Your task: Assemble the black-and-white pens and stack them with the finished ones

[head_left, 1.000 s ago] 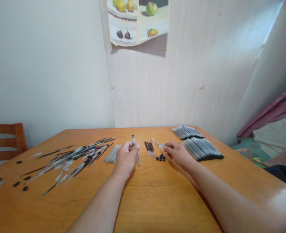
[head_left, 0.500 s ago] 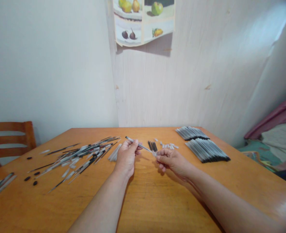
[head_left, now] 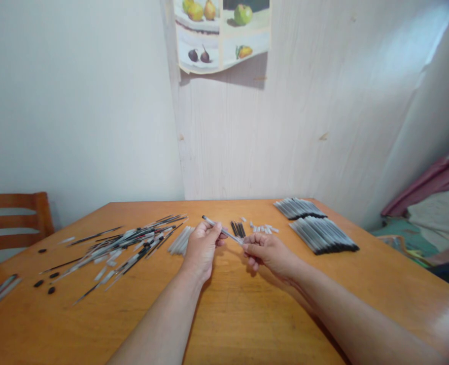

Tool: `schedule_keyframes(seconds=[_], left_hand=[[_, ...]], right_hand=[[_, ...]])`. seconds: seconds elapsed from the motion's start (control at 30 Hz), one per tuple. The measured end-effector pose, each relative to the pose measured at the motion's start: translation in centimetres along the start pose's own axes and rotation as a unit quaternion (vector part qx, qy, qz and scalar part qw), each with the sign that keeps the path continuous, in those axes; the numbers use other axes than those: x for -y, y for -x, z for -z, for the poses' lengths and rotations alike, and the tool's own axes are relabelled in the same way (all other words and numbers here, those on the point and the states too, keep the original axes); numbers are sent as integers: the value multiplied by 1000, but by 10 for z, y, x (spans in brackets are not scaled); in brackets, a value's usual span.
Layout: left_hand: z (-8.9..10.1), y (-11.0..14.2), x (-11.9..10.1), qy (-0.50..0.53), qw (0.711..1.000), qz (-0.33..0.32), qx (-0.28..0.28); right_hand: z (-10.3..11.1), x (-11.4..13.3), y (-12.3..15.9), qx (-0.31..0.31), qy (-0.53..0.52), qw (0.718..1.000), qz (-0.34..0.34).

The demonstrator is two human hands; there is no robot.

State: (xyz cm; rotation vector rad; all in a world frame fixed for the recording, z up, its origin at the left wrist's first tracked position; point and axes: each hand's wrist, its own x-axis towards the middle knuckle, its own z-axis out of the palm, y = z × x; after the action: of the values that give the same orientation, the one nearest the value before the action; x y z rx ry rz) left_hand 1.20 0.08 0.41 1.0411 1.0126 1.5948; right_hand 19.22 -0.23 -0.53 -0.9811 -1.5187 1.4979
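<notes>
Head view: a pale wall (head_left: pixel 247 147) fills the far side of the scene, behind a large orange-brown wooden table (head_left: pixel 239 319). Left of the table stands a slatted wooden chair (head_left: pixel 11 223). Beyond the table's right edge lie pink and pale cloths (head_left: pixel 429 190). High on the wall hangs a sheet of fruit pictures (head_left: pixel 222 38), its lower edge curling.

Two bare hands meet over the middle of the table. The left hand (head_left: pixel 204 247) is closed, thumb and fingers pinching a slim clear pen (head_left: pixel 230 235) along its barrel. The right hand (head_left: pixel 265 251) is closed too, its fingertips pinching the pen's near right end. The pen slants between them, its dark-tipped end pointing far left.

On the left of the table spreads a loose heap of thin dark and clear rods (head_left: pixel 133 246), mixed with pale pieces. On the right, two rows of dark-ended pens lie side by side: a larger near row (head_left: pixel 323 235) and a smaller far row (head_left: pixel 299 208). Clear tubes (head_left: pixel 179 241) lie just left of the left hand, partly hidden by it. A few short dark sticks (head_left: pixel 237 229) lie beyond the hands, near small whitish pieces (head_left: pixel 264 229) to their right. Small black pieces (head_left: pixel 51 290) are scattered left of the heap.
</notes>
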Motion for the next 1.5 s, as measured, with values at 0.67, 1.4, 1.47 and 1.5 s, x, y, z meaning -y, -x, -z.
schedule_keyframes(seconds=[0.67,1.4,1.47,1.5], left_hand=[[-9,8,-5,37,999,28,27],[-8,15,-1,-452,829,-301,134],[-8,17,-1,-516,778,-329,145],[-8,18,-1,-536,760,-339,144]], right_hand=[[-3,10,7,-29,44,998,41],[14,30,12,-125,194,962,147],[13,33,15,-124,240,952,145],[12,33,16,-129,271,943,146]])
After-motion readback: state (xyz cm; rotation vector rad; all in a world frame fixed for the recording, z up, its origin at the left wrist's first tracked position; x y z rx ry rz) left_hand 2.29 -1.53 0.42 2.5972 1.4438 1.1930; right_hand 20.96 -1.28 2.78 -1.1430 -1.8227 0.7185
